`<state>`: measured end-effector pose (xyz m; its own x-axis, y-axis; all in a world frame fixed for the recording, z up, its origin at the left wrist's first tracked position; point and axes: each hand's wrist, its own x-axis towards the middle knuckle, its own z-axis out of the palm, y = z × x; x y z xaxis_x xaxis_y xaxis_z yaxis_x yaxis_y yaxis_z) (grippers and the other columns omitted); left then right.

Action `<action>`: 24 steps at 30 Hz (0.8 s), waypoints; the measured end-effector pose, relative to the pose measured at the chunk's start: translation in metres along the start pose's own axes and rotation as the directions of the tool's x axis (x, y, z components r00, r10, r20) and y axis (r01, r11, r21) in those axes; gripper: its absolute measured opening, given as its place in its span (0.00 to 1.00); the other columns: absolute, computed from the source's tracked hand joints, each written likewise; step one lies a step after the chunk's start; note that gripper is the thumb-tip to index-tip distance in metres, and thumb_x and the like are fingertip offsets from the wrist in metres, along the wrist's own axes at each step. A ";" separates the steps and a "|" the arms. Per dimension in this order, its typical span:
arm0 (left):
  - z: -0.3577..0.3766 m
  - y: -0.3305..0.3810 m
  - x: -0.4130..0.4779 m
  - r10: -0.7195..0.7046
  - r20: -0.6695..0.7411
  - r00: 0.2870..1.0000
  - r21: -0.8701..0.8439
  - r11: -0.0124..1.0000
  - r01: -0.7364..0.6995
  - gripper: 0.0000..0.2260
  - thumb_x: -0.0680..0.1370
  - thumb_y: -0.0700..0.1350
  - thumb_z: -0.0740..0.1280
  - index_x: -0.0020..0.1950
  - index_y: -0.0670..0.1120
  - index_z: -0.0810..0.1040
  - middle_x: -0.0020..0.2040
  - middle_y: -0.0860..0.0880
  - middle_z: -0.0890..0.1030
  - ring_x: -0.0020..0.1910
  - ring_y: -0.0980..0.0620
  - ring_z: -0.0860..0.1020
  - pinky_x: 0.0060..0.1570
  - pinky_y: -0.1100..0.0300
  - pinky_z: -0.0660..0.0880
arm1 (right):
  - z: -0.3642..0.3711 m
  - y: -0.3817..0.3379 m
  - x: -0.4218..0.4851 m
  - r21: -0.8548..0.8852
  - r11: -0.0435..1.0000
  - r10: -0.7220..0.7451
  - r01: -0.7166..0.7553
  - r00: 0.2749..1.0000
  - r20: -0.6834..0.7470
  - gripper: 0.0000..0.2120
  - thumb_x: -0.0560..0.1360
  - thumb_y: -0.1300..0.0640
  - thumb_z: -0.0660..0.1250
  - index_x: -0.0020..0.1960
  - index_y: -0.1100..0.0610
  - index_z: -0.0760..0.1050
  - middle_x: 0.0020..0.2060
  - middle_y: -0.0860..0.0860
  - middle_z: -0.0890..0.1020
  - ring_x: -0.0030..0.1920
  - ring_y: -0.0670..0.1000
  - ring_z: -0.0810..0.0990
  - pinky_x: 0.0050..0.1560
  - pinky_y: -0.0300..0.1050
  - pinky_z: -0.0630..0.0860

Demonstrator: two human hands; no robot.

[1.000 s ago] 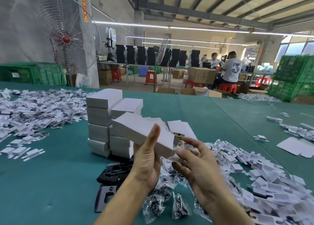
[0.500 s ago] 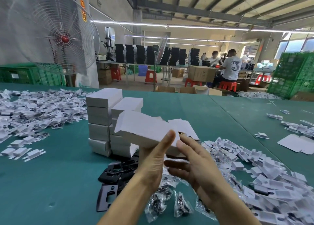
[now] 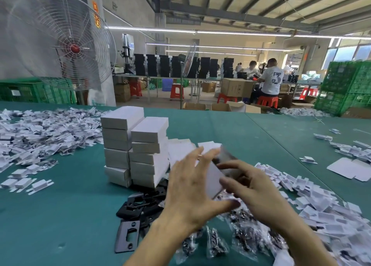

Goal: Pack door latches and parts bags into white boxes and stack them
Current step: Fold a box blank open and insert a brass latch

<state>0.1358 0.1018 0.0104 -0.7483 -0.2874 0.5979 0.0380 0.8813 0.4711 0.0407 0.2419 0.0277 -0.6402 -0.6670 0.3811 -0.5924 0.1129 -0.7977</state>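
White box (image 3: 215,177) is up in the air between our two hands, just in front of the stack of boxes (image 3: 136,145). It's pretty blurry, so we can't read the flaps properly. Our left hand (image 3: 192,187) has it from the near side, with the fingers spread across its face and the thumb tucked underneath, so that hand is grasping the box. Our right hand (image 3: 251,187) has its fingers curled onto the right-hand end and seems to be gripping there too. Whether it's tucking a flap or just steadying the box, we can't tell. We can't see what's inside either.

Progress-wise, we've got two columns of closed boxes side by side on the green desk (image 3: 60,215), touching each other and each several boxes high. So a decent batch is done.

There's plenty left though. A heap of black latch plates (image 3: 138,203) lies right at the foot of the stack, and a bunch of clear parts bags (image 3: 216,243) sits under our wrists at the near edge. Big drifts of flat white card pieces (image 3: 321,215) cover the desk on the right, with more off to the left.

Our guess is this box is about ready to join the stack, and the job overall is nowhere near finished.
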 end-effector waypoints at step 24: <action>-0.002 0.010 -0.002 0.067 -0.301 0.951 -0.001 0.997 -0.071 0.30 0.66 0.61 0.72 0.63 0.54 0.69 0.55 0.56 0.79 0.49 0.56 0.78 0.45 0.58 0.75 | 0.020 -0.026 -0.005 0.374 0.923 -0.045 0.086 0.992 -0.117 0.15 0.78 0.62 0.69 0.55 0.42 0.81 0.46 0.52 0.86 0.46 0.51 0.86 0.44 0.44 0.82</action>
<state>0.1392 0.1101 0.0153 -0.5101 -0.3270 0.7955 0.0911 0.8992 0.4280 0.0698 0.2275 0.0373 -0.6655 -0.5808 0.4688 -0.4193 -0.2287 -0.8786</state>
